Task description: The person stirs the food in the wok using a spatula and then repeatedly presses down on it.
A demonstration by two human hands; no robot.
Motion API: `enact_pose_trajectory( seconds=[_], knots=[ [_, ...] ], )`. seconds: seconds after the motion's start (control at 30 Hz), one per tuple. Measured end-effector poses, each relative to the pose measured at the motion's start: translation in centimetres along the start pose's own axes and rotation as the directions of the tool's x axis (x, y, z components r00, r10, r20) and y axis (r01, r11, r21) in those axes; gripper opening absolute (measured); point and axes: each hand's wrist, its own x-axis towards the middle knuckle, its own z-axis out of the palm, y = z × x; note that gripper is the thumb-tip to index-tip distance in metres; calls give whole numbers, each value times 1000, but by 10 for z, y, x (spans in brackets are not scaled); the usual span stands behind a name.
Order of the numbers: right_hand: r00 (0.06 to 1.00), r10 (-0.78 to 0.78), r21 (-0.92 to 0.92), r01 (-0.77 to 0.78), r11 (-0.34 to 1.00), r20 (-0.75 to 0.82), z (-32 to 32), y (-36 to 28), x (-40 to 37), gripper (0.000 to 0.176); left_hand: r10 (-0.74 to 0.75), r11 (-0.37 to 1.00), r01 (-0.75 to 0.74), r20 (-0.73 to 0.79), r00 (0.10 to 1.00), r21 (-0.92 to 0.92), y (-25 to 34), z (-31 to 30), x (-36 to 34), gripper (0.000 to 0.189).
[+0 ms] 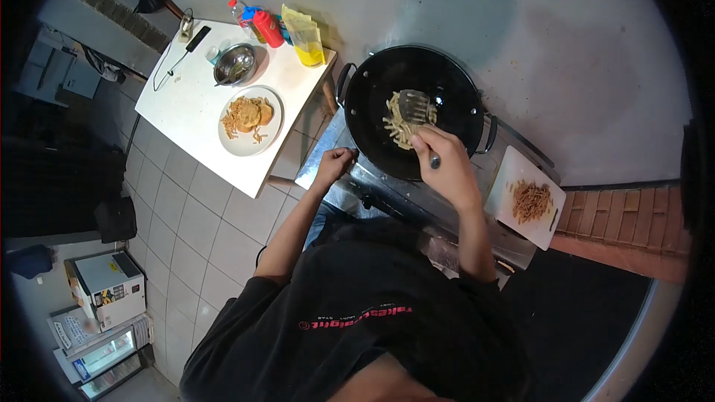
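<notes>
Two bare hands work at a black wok (447,89) on a steel stove (387,193), seen from above the person's head. The right hand (447,167) is clamped around the handle of a metal spatula (414,106). The spatula's slotted blade rests on a small heap of pale strips (398,132) near the middle of the wok. The left hand (335,164) is curled into a fist at the stove's edge, just beside the wok's near rim. Whether it grips anything cannot be told.

Right of the wok, a white board (514,171) sits on the stove's corner and carries a pile of browned strips (531,201).

Left of the stove, and touching it, is a white table (194,119). On it, a plate (237,147) holds fried pieces and more strips. Behind the plate stand a metal bowl (235,63), a red bottle (268,27), a yellow bag (305,37) and a clear bottle (238,9). Near the table's far corner lies a dark flat object with a cable (197,37).

The person's black shirt fills the lower part of the view and hides the stove's front. A white cabinet (108,286) stands well apart on the tiled floor.
</notes>
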Motion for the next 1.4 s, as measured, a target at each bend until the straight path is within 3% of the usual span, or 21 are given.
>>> enact_pose_trajectory(
  seconds=[0.07,0.13,0.17,0.2,0.27,0.3,0.43,0.57,0.8,0.87,0.9,1.03,1.1,1.23,1.37,1.4],
  knots=[
    [997,7,-4,-7,1000,72,-17,-12,-3,14,16,998,-17,16,1000,57,-7,-4,4,28],
    [941,-43,-82,75,994,336,-34,-28,-4,9,-29,997,29,-1,1000,76,-3,-2,1,27],
    [868,-42,-119,116,986,496,-41,-29,-6,16,-22,998,21,4,1000,67,-3,-3,2,27],
    [869,-37,-120,111,987,494,-44,-33,-9,16,-12,998,12,11,1000,59,-4,-3,3,28],
    [756,-50,-144,188,972,653,-50,-41,-15,31,-2,998,1,22,1000,55,-5,-4,5,28],
    [677,25,-229,214,949,736,-53,-47,-16,44,17,998,-18,27,999,59,-4,-4,4,28],
    [585,33,-285,343,895,810,-54,-52,-27,61,33,998,-34,12,999,55,-1,-1,0,28],
    [494,63,-249,321,914,867,-52,-56,-30,58,-8,1000,8,-18,1000,29,3,2,-3,33],
    [630,-1,-182,226,957,777,-43,-24,-22,57,3,999,-3,12,1000,41,-3,-2,2,28],
    [699,20,-226,204,952,715,-48,-24,-17,43,7,999,-7,7,1000,36,0,0,1,27],
    [730,0,-228,213,950,684,-50,-24,-18,55,-3,999,2,6,1000,34,0,-1,0,27],
    [747,11,-284,239,928,665,-67,-37,-26,53,2,999,-2,9,1000,32,-5,-2,3,27],
    [670,119,-340,209,917,732,-73,-49,-27,45,5,999,-5,6,1000,35,-7,-2,4,27],
    [616,81,-301,263,917,784,-66,-39,-36,46,4,1000,-4,-20,1000,17,-2,0,0,31],
    [673,32,-269,252,929,739,-59,-21,-30,46,7,1000,-7,-19,1000,4,-5,0,1,31],
    [719,2,-262,251,932,695,-60,-16,-26,39,16,1000,-15,-26,1000,10,-1,2,-2,32]
  ],
)
